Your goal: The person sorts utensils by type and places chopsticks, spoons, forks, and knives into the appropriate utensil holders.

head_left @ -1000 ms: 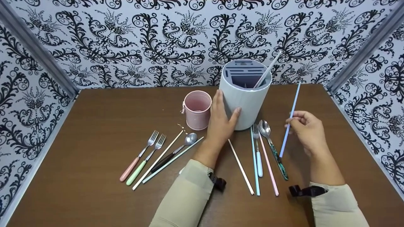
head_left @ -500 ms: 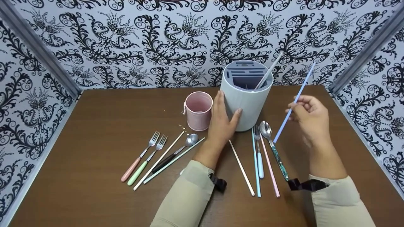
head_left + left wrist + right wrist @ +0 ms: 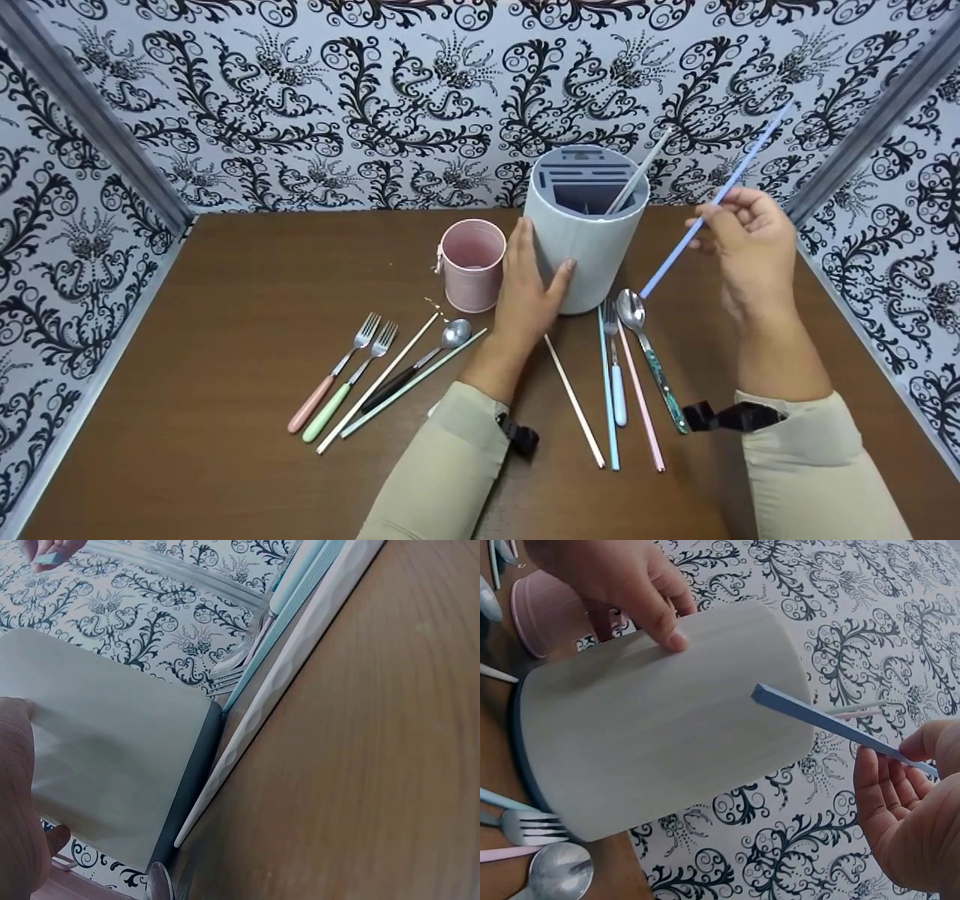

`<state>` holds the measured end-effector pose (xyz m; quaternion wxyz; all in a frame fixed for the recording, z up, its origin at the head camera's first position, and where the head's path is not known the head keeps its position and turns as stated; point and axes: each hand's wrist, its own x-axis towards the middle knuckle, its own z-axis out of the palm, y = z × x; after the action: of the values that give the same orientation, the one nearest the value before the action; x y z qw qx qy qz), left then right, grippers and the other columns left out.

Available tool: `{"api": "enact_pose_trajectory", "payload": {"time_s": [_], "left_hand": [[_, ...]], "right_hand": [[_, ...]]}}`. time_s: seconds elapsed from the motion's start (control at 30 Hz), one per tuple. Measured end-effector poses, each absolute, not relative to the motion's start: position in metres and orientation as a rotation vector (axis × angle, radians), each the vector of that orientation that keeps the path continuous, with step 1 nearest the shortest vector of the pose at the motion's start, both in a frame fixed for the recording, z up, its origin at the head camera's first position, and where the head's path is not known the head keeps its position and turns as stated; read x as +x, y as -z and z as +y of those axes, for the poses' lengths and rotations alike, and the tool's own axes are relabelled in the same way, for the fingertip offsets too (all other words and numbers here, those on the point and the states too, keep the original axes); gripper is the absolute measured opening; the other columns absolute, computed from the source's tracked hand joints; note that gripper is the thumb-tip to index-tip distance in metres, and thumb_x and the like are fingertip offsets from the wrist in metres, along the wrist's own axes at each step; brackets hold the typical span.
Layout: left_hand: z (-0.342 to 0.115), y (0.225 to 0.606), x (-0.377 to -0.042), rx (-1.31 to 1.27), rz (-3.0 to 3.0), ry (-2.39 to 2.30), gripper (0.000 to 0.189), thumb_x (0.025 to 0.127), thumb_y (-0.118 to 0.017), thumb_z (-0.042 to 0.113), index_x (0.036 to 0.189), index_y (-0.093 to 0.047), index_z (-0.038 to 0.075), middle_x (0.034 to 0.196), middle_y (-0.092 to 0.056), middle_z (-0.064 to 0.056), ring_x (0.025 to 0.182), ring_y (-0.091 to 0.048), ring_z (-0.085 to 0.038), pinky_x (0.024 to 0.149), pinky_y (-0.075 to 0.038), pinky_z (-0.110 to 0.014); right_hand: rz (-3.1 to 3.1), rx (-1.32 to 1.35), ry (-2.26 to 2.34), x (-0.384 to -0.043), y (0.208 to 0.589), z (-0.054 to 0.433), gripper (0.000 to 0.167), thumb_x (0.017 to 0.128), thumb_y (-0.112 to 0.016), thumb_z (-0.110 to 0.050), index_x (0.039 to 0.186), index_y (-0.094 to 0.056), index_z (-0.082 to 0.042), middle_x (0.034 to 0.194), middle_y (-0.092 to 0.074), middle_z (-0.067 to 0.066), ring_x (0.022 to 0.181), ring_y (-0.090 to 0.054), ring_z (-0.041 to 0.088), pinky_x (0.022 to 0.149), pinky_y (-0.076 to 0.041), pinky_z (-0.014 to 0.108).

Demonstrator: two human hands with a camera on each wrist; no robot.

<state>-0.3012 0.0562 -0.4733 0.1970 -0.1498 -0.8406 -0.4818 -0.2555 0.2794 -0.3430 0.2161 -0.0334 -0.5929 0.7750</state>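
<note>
My right hand [image 3: 759,259] pinches a blue chopstick [image 3: 754,155] between thumb and fingers, raised to the right of a white utensil holder [image 3: 589,259]. The chopstick slants, its lower end near the holder's base in the head view. In the right wrist view the chopstick [image 3: 825,720] crosses in front of the holder's upper part. My left hand [image 3: 529,292] rests against the holder's left side, fingers extended and thumb on the front. The holder has a grey slotted top, with a pale chopstick [image 3: 640,171] leaning out of its open compartment. Thin pink and green ends also show there in the right wrist view.
Left of the holder stands a pink bucket [image 3: 472,274]. Two forks [image 3: 341,379], a black-handled spoon [image 3: 420,364] and chopsticks lie front left. On the right lie a blue-handled fork [image 3: 616,375], a green-handled spoon [image 3: 656,367] and more chopsticks [image 3: 643,405]. Patterned walls enclose the table.
My right hand has lifted the blue chopstick up and slightly right, tilting it so its lower end points toward the holder. My left hand stays against the holder.
</note>
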Motion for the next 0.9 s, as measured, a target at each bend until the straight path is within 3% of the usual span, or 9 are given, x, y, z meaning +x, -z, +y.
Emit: {"api": "enact_pose_trajectory", "payload": {"time_s": [0.43,0.9], "left_hand": [[0.056,0.473,-0.301,-0.412,-2.346,1.348,0.084,0.101,-0.066,0.037,0.163,-0.024,0.0,0.168,-0.029,-0.021,0.158,-0.028,-0.033,0.13,-0.024,-0.041],[0.056,0.472,-0.302,-0.405,-2.368,1.335,0.085,0.1,-0.067,0.038,0.163,-0.024,0.0,0.168,-0.029,-0.02,0.158,-0.028,-0.033,0.131,-0.023,-0.04]], "right_hand": [[-1.321,-0.065,-2.203,-0.274,0.322,0.266,0.019,0.091,-0.072,0.006,0.105,-0.059,0.002,0.091,-0.066,0.014,0.075,-0.071,0.023,0.056,-0.061,0.029],[-1.242,-0.054,-2.168,-0.295,0.323,0.251,0.023,0.096,-0.064,0.007,0.114,-0.054,-0.001,0.102,-0.056,0.013,0.088,-0.068,0.024,0.066,-0.064,0.03]]}}
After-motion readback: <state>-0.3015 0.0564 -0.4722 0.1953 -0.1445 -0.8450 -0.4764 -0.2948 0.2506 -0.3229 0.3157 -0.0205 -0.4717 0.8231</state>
